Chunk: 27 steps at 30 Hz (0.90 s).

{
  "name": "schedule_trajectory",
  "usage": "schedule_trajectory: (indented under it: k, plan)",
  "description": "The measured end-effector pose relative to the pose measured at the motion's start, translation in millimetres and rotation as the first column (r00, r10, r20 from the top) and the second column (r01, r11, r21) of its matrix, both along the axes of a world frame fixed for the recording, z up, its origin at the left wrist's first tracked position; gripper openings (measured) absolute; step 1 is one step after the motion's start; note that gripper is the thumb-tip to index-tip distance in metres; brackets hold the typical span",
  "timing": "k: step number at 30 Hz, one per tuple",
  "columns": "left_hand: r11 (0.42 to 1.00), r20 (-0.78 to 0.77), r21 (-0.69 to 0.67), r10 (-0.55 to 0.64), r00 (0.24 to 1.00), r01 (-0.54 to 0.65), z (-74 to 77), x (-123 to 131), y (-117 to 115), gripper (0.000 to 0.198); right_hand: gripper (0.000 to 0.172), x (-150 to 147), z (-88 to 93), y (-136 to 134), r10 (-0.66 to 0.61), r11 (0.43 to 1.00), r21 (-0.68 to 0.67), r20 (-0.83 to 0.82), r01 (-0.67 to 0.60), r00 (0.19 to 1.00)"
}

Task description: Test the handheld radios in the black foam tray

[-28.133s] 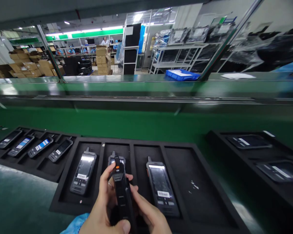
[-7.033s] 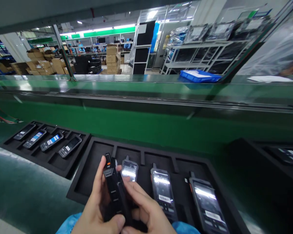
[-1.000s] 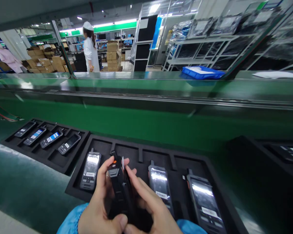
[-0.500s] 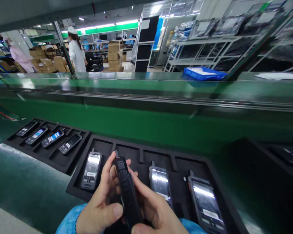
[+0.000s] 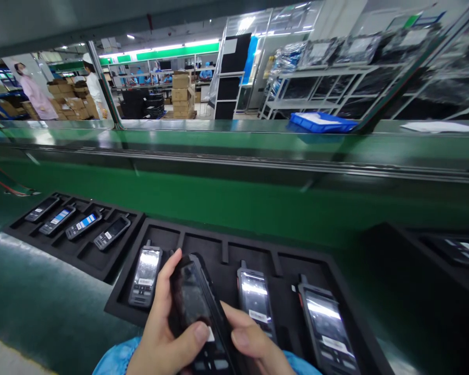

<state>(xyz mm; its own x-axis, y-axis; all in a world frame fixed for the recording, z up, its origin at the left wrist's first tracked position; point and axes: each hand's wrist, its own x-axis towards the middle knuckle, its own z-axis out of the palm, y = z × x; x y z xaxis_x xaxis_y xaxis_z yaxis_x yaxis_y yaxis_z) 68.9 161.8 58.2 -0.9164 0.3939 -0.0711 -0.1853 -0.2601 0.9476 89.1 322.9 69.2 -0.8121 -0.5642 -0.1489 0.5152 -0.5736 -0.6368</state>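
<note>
My left hand [image 5: 161,325] is closed round a black handheld radio [image 5: 197,294] with a dark screen, its thumb lying on the lower screen beside a small white label. From the other side my right hand [image 5: 254,338] grips the same radio, thumb against its right edge; its other fingers are partly hidden. The radio is tilted, screen towards me, above a black foam tray [image 5: 203,247]. Similar radios lie in that tray: a left one [image 5: 145,276], a middle one [image 5: 256,297] and a right one [image 5: 328,328], screens up and bearing white labels.
A second foam tray [image 5: 97,263] with several radios, two with lit screens, lies to the left. At the far right is another dark tray [image 5: 398,255] holding a device. Beyond the green bench, a blue tray [image 5: 322,122] rests on a ledge. Two people stand in the background.
The held radio has turned from edge-on to screen towards me. My left thumb now lies on its front, and my right fingers have shifted along its side. The white-coated person has moved left.
</note>
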Motion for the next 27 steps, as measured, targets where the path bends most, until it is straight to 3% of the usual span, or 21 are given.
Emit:
schedule_trajectory:
  k: [5, 9, 12, 16, 18, 20, 22, 23, 25, 27]
  plan:
    - [0.999, 0.019, 0.03, -0.013, 1.0, 0.013, 0.5, -2.2, -0.7, 0.112, 0.057, 3.5, -3.6, -4.7, -0.062, 0.998, 0.0, 0.02, 0.062, 0.998]
    - [0.999, 0.013, 0.029, -0.026, 1.0, 0.026, -2.5, -4.1, -1.6, 0.114, 0.062, 1.0, -4.2, -3.4, -0.027, 0.999, 0.029, 0.002, 0.027, 1.0]
    - [1.0, -0.007, -0.002, 0.004, 1.0, -0.004, -7.4, -3.7, -2.3, 0.112, 0.063, -2.1, -7.1, -3.9, -0.003, 0.999, 0.035, -0.019, 0.004, 1.0]
    - [0.994, -0.048, -0.077, 0.079, 0.996, -0.083, -12.5, -4.9, -1.3, 0.102, 0.06, -4.3, -16.8, -9.3, -0.105, 0.994, -0.047, -0.087, 0.101, 0.991]
    - [0.992, -0.084, -0.096, 0.079, 0.993, -0.087, -13.8, -8.9, -2.2, 0.094, 0.064, -3.3, -22.7, -11.7, -0.184, 0.981, 0.044, -0.129, 0.191, 0.974]
    - [0.992, -0.094, -0.115, 0.032, 0.995, -0.043, -15.8, -15.6, -5.1, 0.086, 0.074, -1.1, -27.7, -11.8, -0.227, 0.931, 0.228, -0.249, 0.285, 0.942]
    - [0.99, -0.071, -0.136, -0.046, 0.996, 0.036, -19.7, -24.1, -8.4, 0.083, 0.077, 1.5, -31.2, -7.4, -0.15, 0.813, 0.462, -0.423, 0.355, 0.894]
    - [0.983, -0.069, -0.176, -0.068, 0.995, 0.055, -22.4, -28.4, -9.2, 0.082, 0.074, 2.8, -32.7, -2.8, -0.067, 0.718, 0.582, -0.488, 0.382, 0.87]
    - [0.95, -0.101, -0.312, -0.044, 0.994, 0.011, -28.8, -35.9, -7.1, 0.082, 0.064, 5.7, -37.3, 11.4, 0.06, 0.444, 0.761, -0.553, 0.474, 0.831]
    - [0.847, -0.191, -0.516, 0.032, 0.981, -0.128, -36.1, -40.3, 1.1, 0.083, 0.057, 9.2, -46.9, 30.0, 0.074, 0.076, 0.791, -0.612, 0.607, 0.788]
